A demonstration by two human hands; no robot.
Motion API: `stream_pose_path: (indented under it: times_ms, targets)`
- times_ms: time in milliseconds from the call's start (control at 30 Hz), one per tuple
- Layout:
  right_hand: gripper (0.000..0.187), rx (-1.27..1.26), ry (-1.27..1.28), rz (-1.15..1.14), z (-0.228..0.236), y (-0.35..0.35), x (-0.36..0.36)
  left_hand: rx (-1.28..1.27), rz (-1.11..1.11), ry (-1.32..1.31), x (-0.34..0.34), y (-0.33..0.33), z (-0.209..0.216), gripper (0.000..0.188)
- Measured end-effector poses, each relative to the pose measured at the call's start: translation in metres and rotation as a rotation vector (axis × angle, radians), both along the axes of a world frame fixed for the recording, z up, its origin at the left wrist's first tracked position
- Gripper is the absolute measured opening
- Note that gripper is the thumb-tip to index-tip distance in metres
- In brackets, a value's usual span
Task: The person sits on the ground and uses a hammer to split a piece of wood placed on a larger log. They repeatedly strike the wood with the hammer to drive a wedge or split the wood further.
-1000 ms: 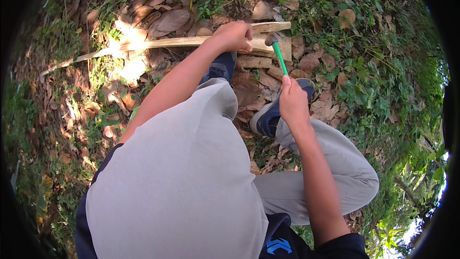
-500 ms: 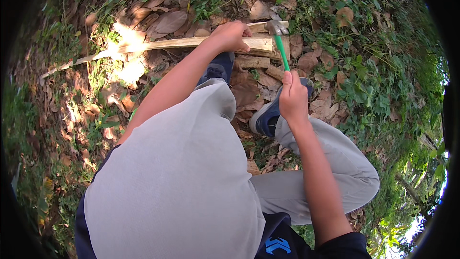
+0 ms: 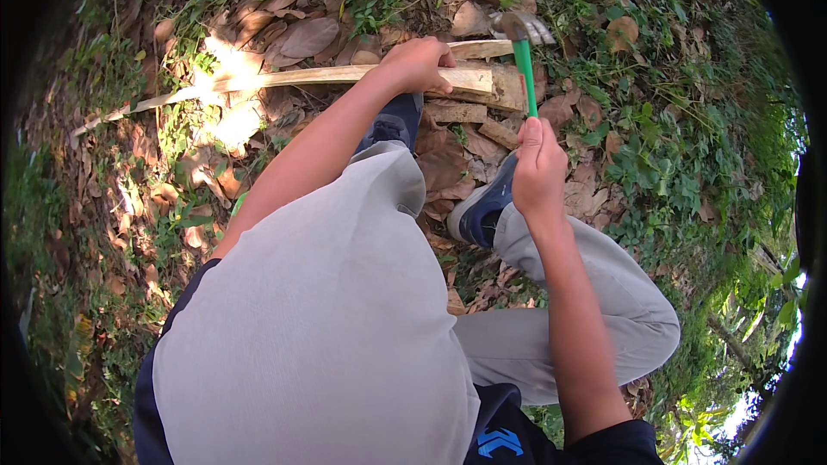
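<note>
Holding the hammer [image 3: 524, 69] by its green handle, I've got R hand [image 3: 540, 170] clenched, thumb lying along it; the metal head is up past that fist, overlapping the tip of the strip [image 3: 481, 50] in my cam view, can't tell how high above it. L hand [image 3: 418, 66] is grasping the plank [image 3: 319, 77] near its R end, fingers wrapped on it. Plank runs from that grip far out L, thinning as it goes, w/ a short end poking out R of the fingers. Strip sits just beyond L grip, pointing R. Block [image 3: 510, 90] shows R of same grip, btwn plank's end & hammer handle, partly hidden by plank. Two offcuts [image 3: 457, 112] lie on near side of L grip, on dry leaves [image 3: 444, 168]. L shoe [image 3: 392, 125] is just nearer than L hand; R shoe [image 3: 487, 207] just L of R fist. Grey trousers [image 3: 319, 319] fill the view nearer than both grips.
</note>
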State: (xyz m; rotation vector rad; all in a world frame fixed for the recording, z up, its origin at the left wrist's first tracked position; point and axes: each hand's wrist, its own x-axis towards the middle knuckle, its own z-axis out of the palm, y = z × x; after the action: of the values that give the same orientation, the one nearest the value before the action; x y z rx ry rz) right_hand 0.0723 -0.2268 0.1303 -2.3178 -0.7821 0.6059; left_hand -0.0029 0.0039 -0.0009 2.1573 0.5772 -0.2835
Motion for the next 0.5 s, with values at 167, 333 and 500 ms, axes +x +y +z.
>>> stream_pose_path:
  times_ms: [167, 333, 500]
  targets:
    - [0.047, -0.279, 0.064, 0.020, -0.003, -0.004, -0.003, -0.003, 0.011, 0.004, -0.005, 0.004, -0.008, 0.050]
    - [0.040, 0.075, 0.096, -0.034, 0.056, 0.032, -0.003, -0.014, 0.016, 0.010, -0.004, 0.004, -0.006, 0.051]
    - [0.037, 0.273, 0.031, -0.031, 0.014, 0.007, -0.012, -0.022, 0.016, 0.008, -0.001, 0.003, -0.003, 0.051]
